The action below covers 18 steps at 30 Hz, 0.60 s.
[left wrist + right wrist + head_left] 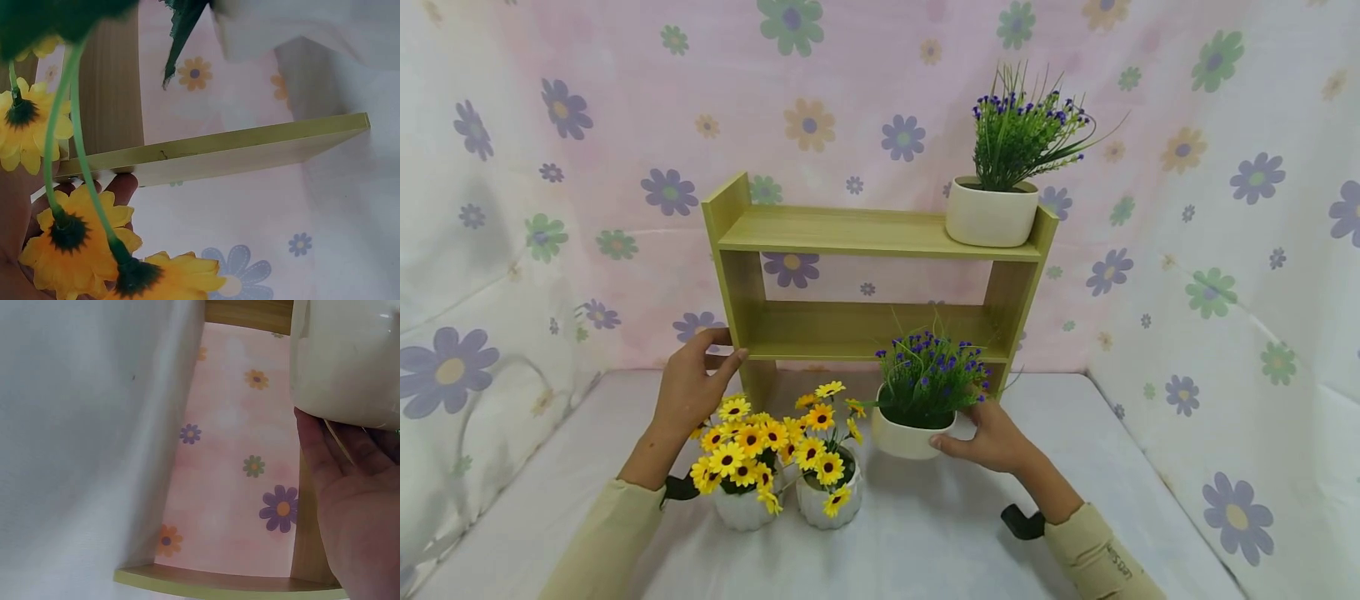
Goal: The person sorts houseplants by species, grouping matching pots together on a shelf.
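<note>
My right hand (996, 437) grips a white oval pot (906, 440) of purple flowers (936, 367) by its right end, thumb on the front. In the head view this pot overlaps the lower front of a two-tier wooden shelf (842, 225). At the shelf's left side panel (250, 140), my left hand (696, 379) holds the edge, its thumb at the front and fingers on the outer side. The right wrist view shows the white pot's wall (350, 362) against the right fingers. A second white pot (992, 215) with purple flowers stands at the right end of the top board.
Two ribbed white pots of yellow daisies (745, 508) (829, 504) stand on the white tabletop (940, 542) in front of the shelf, near the left forearm. Flower-printed cloth (865, 83) hangs behind and along both sides.
</note>
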Motion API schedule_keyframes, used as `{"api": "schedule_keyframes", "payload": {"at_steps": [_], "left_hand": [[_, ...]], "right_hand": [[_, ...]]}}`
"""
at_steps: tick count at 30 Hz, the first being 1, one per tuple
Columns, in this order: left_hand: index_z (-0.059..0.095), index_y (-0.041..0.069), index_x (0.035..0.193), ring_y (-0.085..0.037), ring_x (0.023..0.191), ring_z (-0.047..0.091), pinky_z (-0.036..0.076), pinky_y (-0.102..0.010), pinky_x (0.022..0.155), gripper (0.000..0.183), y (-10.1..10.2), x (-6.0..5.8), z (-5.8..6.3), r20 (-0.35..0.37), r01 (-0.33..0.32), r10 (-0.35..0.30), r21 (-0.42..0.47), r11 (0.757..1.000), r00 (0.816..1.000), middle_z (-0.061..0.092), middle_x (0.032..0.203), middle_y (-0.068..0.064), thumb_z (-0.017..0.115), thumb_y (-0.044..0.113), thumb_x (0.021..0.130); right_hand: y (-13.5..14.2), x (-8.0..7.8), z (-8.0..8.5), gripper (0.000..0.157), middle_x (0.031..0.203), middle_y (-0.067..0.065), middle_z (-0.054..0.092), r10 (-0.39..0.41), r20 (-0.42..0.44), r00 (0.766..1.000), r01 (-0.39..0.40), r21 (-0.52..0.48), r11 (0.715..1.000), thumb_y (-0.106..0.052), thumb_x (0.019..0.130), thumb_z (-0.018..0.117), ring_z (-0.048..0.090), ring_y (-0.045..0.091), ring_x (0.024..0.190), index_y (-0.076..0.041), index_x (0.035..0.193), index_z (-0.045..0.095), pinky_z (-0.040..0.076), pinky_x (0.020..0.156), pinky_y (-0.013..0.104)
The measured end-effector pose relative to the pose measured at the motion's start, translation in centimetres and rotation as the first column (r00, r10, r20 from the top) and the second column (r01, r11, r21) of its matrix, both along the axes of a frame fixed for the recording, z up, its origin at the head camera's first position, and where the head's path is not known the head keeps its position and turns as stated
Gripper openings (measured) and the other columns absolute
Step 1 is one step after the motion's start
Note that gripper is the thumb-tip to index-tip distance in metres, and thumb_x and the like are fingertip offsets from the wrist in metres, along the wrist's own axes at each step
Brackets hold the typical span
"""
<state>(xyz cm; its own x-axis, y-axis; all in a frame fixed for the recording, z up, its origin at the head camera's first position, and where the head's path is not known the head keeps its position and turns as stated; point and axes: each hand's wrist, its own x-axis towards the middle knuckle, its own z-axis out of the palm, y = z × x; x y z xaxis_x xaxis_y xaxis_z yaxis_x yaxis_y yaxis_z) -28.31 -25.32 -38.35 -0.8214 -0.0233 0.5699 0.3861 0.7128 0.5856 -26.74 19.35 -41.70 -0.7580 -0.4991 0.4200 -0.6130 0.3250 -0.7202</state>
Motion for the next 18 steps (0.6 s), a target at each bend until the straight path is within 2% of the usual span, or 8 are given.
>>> {"api": "schedule_keyframes", "payload": {"at_steps": [5,11,18], "left_hand": [[0.06,-0.001,0.14,-0.047,0.103,0.075,0.061,-0.064,0.087,0.043,0.0,0.0,0.0,-0.001,0.001,-0.001,0.001,1.0,1.0,0.066,0.135,-0.025,0.067,0.025,0.107],[0.061,-0.001,0.14,-0.047,0.103,0.075,0.061,-0.064,0.087,0.043,0.0,-0.1,0.0,0.0,0.005,-0.005,0.002,1.0,1.0,0.066,0.135,-0.025,0.067,0.025,0.107],[0.06,-0.002,0.14,-0.047,0.103,0.075,0.061,-0.064,0.086,0.043,0.1,0.1,0.0,-0.002,0.005,-0.005,0.003,1.0,1.0,0.066,0.135,-0.025,0.066,0.025,0.107]], "right_hand": [[-0.1,-0.2,0.7,0.084,0.153,0.002,0.057,-0.028,-0.023,0.999,0.028,-0.025,0.999,-0.016,0.089,0.084,0.054,0.027,0.143,-0.019,0.161,0.04,0.044,0.118,0.056],[-0.4,-0.1,2.1,0.079,0.149,0.001,0.06,-0.073,-0.055,0.996,0.07,-0.062,0.996,-0.02,0.089,0.081,0.056,0.023,0.139,-0.017,0.159,0.043,0.042,0.12,0.049],[-0.8,-0.2,3.4,0.083,0.156,0.005,0.055,-0.085,-0.093,0.992,0.072,-0.134,0.988,-0.016,0.089,0.081,0.046,0.027,0.15,-0.015,0.162,0.04,0.032,0.126,0.054]]}}
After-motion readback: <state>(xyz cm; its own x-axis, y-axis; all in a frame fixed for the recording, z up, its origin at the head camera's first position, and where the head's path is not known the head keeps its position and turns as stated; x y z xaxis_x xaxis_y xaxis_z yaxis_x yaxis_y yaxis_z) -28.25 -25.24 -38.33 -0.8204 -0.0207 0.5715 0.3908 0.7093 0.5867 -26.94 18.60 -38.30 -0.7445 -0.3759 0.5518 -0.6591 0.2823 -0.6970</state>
